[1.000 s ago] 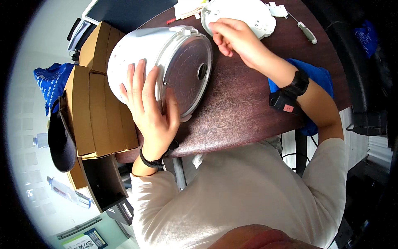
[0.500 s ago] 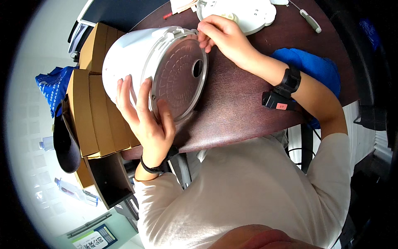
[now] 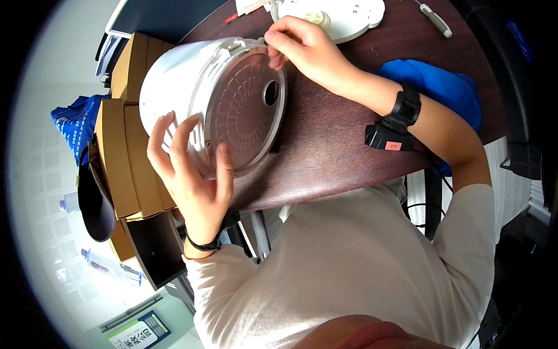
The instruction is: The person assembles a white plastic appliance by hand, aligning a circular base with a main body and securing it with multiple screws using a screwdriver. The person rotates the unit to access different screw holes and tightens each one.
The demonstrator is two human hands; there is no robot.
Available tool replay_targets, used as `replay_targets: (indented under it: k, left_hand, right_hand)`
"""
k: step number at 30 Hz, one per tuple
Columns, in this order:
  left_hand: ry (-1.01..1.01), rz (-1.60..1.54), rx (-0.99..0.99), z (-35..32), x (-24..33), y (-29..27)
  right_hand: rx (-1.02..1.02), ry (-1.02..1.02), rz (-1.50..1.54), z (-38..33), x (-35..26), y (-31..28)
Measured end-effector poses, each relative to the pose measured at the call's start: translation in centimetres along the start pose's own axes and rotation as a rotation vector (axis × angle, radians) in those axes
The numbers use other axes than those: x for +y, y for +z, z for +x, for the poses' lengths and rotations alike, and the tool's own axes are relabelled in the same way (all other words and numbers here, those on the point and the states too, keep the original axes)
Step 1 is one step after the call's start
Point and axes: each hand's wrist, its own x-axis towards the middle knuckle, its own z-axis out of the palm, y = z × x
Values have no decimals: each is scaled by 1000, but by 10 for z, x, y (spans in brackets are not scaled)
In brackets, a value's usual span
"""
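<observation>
White cooker body (image 3: pixel 174 87) lies on its side at the left edge of a dark wood table (image 3: pixel 337 145), base turned toward the person. Base is a round metal plate (image 3: pixel 244 110) w/ embossed ribs and a hole (image 3: pixel 271 93) near its right side.

L hand (image 3: pixel 195 174) is under the cooker's lower rim, fingers spread wide: four fingers fan up over the white shell, thumb pressed on the plate's lower edge. So it cups the cooker, not pinching anything small. Thin black band on that wrist.

R hand (image 3: pixel 308 49) is at the plate's top right rim, fingertips curled and bunched together on the edge. Can't tell if they pinch a small part or just press the rim; fingertips hide it. Black strap (image 3: pixel 404 107) on the R wrist, w/ a small black box (image 3: pixel 385 138) just below it, touching the forearm.

Behind the R hand, at the table's far edge: a white round lid part (image 3: pixel 343 14), partly cut off by the frame. A white-handled tool (image 3: pixel 433 17) lies to its right, apart from it. Blue cloth (image 3: pixel 442 87) sits on the table under the R forearm.

Left of the table, just beside the cooker: stacked cardboard boxes (image 3: pixel 122 139). Dark cap (image 3: pixel 96 200) hangs by them, blue bag (image 3: pixel 78 125) further left. Plastic bottles (image 3: pixel 107 267) on the floor below.
</observation>
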Motion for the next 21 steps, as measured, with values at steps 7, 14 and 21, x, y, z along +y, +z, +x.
replay_targets:
  k: [7,14,21]
  left_hand:
    - [16,146,-164,39,6,-21]
    - [27,2,-357,82,-1,-20]
    - [74,-97,-394,84,-10,-8]
  right_hand:
    - [15,-15,-74,-1,1,-2]
    - [-35,-21,-140,-6,-5,1]
    - [-33,-108,-123,-5,-2,6]
